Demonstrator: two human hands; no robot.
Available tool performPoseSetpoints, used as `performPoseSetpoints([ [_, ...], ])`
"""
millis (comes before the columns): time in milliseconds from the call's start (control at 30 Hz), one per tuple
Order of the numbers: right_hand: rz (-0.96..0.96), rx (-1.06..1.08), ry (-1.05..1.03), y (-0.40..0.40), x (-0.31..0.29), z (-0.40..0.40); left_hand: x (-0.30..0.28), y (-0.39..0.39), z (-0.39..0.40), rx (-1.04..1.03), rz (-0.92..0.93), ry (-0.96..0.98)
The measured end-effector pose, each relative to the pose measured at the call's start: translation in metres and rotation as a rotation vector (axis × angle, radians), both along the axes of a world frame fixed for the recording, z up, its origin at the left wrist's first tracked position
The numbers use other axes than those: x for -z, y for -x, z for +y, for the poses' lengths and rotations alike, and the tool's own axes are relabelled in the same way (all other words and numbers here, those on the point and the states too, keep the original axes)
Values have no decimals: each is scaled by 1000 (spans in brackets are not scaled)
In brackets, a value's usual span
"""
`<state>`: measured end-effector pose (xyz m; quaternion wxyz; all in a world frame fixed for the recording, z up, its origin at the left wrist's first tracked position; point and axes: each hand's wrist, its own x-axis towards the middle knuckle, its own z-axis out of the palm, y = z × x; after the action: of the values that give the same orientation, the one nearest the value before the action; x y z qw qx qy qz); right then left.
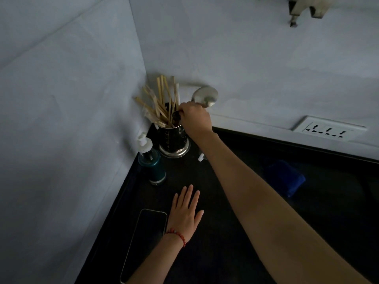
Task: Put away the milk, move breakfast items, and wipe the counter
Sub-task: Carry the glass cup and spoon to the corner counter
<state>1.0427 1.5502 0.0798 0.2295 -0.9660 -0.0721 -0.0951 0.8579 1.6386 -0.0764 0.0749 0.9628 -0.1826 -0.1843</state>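
The utensil holder (174, 140), a shiny metal cup crammed with chopsticks (162, 103), stands in the corner of the dark counter (225, 232) where two walls meet. Over its rim the right hand (194, 117) is curled around what looks like a spoon (176, 115), though the dim light makes that uncertain; probably it is dropping cutlery in to clear the surface. A steel ladle (205, 96) juts up behind the holder. Just in front of the holder sits a pump bottle (151, 160). Nearer the person, the left hand (186, 212) lies flat and relaxed on the counter, likely for balance, beside a phone (145, 240). Right of the holder lies a blue cloth (285, 177), ready for wiping.
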Motion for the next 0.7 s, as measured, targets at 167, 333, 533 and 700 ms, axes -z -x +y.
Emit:
performPoseSetpoints([
  [167, -27, -5, -96, 20, 2, -10, 2, 0, 2, -30, -29, 17],
  [333, -158, 96, -235, 74, 18, -43, 3, 0, 2, 10, -48, 48],
  [533, 96, 368, -217, 170, 50, -89, -5, 0, 0, -26, 6, 93],
  [700, 342, 581, -247, 257, 77, -128, -18, 3, 2, -39, 62, 121],
])
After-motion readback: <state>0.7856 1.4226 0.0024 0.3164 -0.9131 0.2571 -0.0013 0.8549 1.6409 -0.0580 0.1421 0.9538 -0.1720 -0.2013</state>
